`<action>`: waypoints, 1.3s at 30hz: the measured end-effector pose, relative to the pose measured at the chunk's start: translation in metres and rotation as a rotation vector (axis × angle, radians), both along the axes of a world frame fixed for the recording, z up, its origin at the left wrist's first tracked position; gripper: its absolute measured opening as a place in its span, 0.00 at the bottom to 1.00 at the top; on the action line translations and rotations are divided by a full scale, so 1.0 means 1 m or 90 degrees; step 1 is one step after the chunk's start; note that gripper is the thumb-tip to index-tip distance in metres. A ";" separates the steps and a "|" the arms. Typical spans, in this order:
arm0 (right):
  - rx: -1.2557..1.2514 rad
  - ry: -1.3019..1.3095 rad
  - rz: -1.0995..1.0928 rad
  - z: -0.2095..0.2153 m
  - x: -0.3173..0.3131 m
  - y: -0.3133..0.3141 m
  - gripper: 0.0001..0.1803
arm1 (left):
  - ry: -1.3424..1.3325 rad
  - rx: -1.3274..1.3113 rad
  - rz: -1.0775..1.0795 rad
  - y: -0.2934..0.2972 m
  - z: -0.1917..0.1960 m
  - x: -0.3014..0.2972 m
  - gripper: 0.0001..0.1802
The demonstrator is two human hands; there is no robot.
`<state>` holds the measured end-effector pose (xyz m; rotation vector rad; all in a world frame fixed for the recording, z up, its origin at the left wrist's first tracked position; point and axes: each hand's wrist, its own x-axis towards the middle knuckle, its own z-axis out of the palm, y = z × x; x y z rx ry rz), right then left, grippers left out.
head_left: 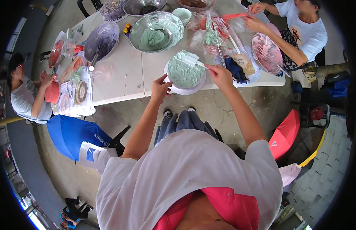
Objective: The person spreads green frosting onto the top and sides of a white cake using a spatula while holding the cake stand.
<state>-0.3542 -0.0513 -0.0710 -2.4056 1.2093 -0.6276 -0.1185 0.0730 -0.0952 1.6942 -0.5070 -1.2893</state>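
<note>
- We have a round cake (185,79) coated in pale green frosting, sitting on a white stand (187,92) near the middle of the near edge of the table (126,82).
- Our right hand (220,76) holds the handle of a white spatula (190,60), the fingers closed narrowly around it; the flat blade is at the top of the cake, toward its far side.
- Our left hand (160,87) is at the left rim of the stand, thumb and fingers bent and a little parted; we cannot tell whether they grip the rim or only touch it.
- Beyond the cake, toward the far edge, we see a large metal bowl (136,35) smeared with green frosting, and just beside it a small pale green bowl (181,14).
- Nearer the left edge we see a purple-smeared bowl (109,32) with a whisk (94,59) leaning in it.
- Right of the cake, a dark blue cloth (236,71) lies by the near edge.
- Near the right edge we see a pink-smeared bowl (277,57); a co-worker (310,32) there holds a strip of red plastic (233,16).
- At the left edge another co-worker (26,96) holds a red, rounded thing (53,91), and papers (82,105) cover the near left corner.
</note>
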 end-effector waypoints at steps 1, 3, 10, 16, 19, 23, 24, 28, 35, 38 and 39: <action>-0.003 -0.014 -0.003 0.001 0.001 -0.003 0.12 | 0.001 0.003 0.001 0.000 0.000 0.000 0.30; -0.005 -0.028 -0.003 0.004 0.001 -0.005 0.12 | -0.001 0.005 0.004 0.000 -0.001 -0.001 0.30; 0.031 -0.050 -0.053 -0.005 -0.029 0.006 0.12 | 0.000 0.009 0.012 0.000 0.000 -0.001 0.29; 0.030 -0.164 -0.074 -0.018 -0.060 0.030 0.14 | -0.002 0.004 0.001 0.000 0.001 -0.001 0.30; 0.079 -0.165 -0.090 -0.013 -0.063 0.048 0.14 | -0.001 0.005 0.001 0.001 0.003 -0.001 0.29; 0.088 -0.129 -0.126 -0.012 -0.060 0.054 0.14 | -0.004 0.004 -0.006 0.000 0.001 0.000 0.29; 0.088 -0.129 -0.127 -0.012 -0.058 0.054 0.14 | -0.007 0.007 -0.008 0.000 0.001 -0.001 0.29; 0.055 -0.122 -0.136 -0.005 -0.048 0.054 0.15 | -0.005 0.003 -0.009 0.000 0.001 0.000 0.29; -0.004 -0.091 -0.129 -0.010 -0.032 0.032 0.14 | -0.003 0.004 -0.014 0.000 0.000 0.000 0.29; -0.007 -0.067 -0.089 -0.008 -0.023 0.030 0.13 | -0.003 0.007 -0.009 0.000 0.001 0.000 0.30; -0.007 -0.067 -0.088 -0.009 -0.022 0.027 0.13 | -0.002 0.003 -0.011 0.000 0.001 0.000 0.30</action>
